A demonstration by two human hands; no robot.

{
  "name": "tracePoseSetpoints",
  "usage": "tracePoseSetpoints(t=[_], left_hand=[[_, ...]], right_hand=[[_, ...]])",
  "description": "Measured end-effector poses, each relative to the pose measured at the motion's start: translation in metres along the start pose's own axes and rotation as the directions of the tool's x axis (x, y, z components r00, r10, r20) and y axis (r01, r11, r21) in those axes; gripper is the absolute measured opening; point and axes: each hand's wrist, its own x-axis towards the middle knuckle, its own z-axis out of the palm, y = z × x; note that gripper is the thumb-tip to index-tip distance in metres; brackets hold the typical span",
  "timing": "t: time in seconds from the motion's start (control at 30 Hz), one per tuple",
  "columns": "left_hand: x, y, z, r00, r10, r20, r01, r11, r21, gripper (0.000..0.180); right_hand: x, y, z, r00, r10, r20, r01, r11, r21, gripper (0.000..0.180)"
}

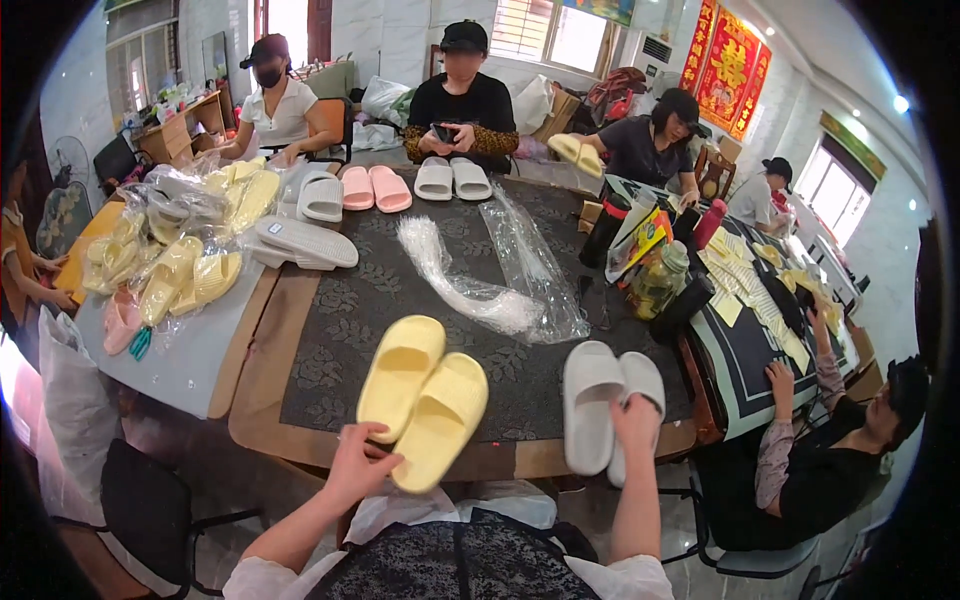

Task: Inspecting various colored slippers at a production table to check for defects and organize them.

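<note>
Gripping the heel ends, the left hand pinches the yellow slides and the right hand the white slides, fingers closed on the soles at the table's near edge. Both pairs look like light, soft foam that would bend if held by one end, so a hold nearer mid-sole seems steadier. Beyond the fingertips lies a heap of clear bags, then pink slides and more white ones. Right of the right fingers stands a jar.
</note>
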Motion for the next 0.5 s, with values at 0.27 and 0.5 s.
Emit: tracePoseSetpoints(t=[0.27, 0.5], left_hand=[[-0.033, 0.037, 0.031, 0.904, -0.011, 0.428, -0.071, 0.982, 0.175, 0.063], [0.001, 0.066, -0.001, 0.811, -0.001, 0.585, -0.235, 0.915, 0.328, 0.046]], right_hand=[[0.017, 0.012, -0.020, 0.949, 0.167, -0.268, -0.177, 0.984, -0.013, 0.073], [-0.077, -0.102, -0.050, 0.840, -0.392, 0.376, 0.187, 0.858, 0.478, 0.074]])
